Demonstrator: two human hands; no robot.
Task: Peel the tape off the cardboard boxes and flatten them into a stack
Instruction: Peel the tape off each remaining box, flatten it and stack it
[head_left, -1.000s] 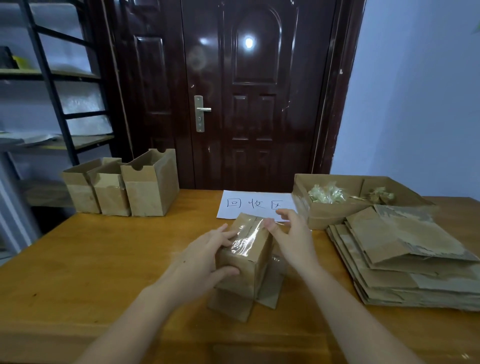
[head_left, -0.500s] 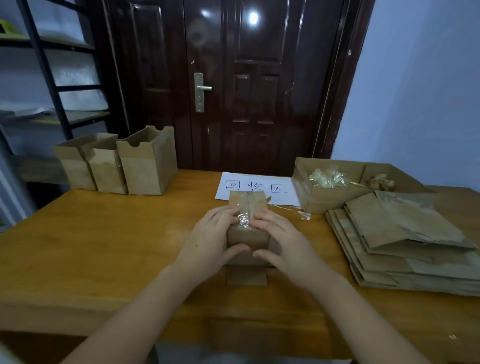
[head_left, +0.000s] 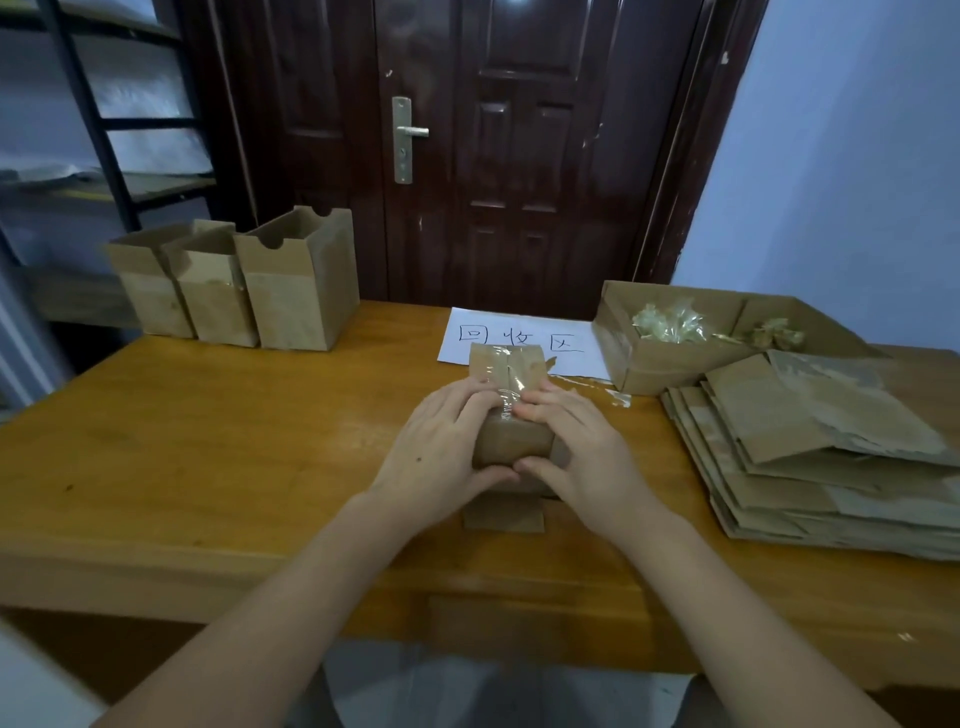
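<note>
While both our hands wrap the small cardboard box (head_left: 511, 441) from either side, the job sits right between them, in the middle of the wooden table (head_left: 234, 447). Our left hand (head_left: 441, 457) curls round the box's left flank, thumb tucked under the near edge and fingertips on the top face; our right hand (head_left: 582, 457) mirrors it on the right flank, thumb meeting the left thumb at the near edge. The fingertips of both hands come together on the clear tape (head_left: 511, 384), which runs along the top seam straight away from us. We cannot tell for certain whether either hand has a loose end pinched or is only pressing on the strip.

That is the relation the next move turns on, as we judge it: the box's long axis and the tape on it point directly forward from between the hands, so a peel would have to travel along that line, towards the far end or back towards us, with one hand steadying the box. Neither hand is nearer; they sit level on the strip.

To the right of our right hand lies the stack of flattened boxes (head_left: 810, 452), and beyond it an open carton (head_left: 675, 364) holding balled-up tape. A loose sliver of clear tape (head_left: 597, 387) lies on the wood just beyond the right fingers. Ahead of the hands is a paper sign (head_left: 524, 338), partly hidden by the box. Far off to the left stand three upright open boxes (head_left: 239, 286), not yet flattened.
</note>
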